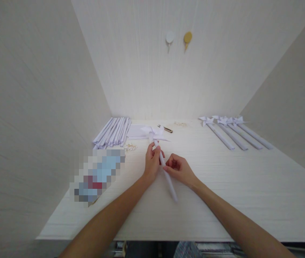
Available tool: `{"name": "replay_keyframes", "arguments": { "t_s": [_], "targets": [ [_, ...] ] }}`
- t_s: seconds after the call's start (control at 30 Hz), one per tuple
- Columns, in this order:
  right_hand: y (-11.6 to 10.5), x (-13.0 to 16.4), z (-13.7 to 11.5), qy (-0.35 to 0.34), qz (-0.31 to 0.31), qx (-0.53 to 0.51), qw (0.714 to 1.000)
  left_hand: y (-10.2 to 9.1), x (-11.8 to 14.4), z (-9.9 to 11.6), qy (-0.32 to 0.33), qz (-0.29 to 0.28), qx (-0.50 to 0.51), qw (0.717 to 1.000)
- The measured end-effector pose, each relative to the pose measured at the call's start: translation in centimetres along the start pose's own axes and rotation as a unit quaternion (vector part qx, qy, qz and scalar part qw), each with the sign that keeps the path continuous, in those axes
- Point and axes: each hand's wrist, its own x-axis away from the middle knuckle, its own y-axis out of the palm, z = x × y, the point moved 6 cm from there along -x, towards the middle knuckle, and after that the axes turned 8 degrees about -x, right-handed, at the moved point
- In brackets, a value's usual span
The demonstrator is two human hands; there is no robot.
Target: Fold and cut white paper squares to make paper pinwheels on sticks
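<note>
My left hand and my right hand both grip the rolled white paper stick of a white paper pinwheel. Its folded head points away from me, just above the table. The left hand holds the stick nearer the head, the right hand a little lower. The stick's free end slants down toward me.
A bundle of rolled white paper sticks lies at the back left beside flat white sheets. Small scissors lie behind the pinwheel. Three finished pinwheels lie at the back right. A blurred patch sits at the left. Walls enclose the table.
</note>
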Motion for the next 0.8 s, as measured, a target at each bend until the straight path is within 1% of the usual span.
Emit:
{"name": "replay_keyframes", "arguments": {
  "t_s": [0.13, 0.27, 0.37, 0.47, 0.53, 0.63, 0.73, 0.8],
  "targets": [
    [0.0, 0.2, 0.1, -0.001, 0.043, 0.035, 0.998, -0.3, -0.2, 0.1, 0.0, 0.02, -0.009, 1.0],
    [0.5, 0.3, 0.3, 0.009, 0.063, 0.049, 0.997, -0.5, -0.2, 0.4, 0.012, 0.036, -0.023, 0.999],
    [0.5, 0.4, 0.2, 0.005, 0.085, 0.07, 0.994, -0.5, -0.1, 0.7, 0.021, 0.04, -0.021, 0.999],
    [0.3, 0.3, -0.4, -0.009, 0.106, 0.084, 0.991, -0.5, 0.0, 0.4, 0.011, 0.04, -0.003, 0.999],
    [0.0, 0.3, -0.7, -0.02, 0.116, 0.091, 0.989, -0.4, 0.0, 0.1, -0.002, 0.034, 0.007, 0.999],
    [-0.7, 0.1, -1.2, -0.037, 0.13, 0.095, 0.986, -0.1, 0.0, -0.1, -0.017, 0.01, 0.017, 1.0],
    [-1.9, -0.2, -1.7, -0.066, 0.154, 0.098, 0.981, 0.3, 0.0, -0.1, -0.023, -0.015, 0.014, 1.0],
    [-3.0, -0.4, -2.0, -0.08, 0.177, 0.106, 0.975, 0.4, 0.1, -0.1, -0.03, -0.021, 0.006, 0.999]
  ]
}}
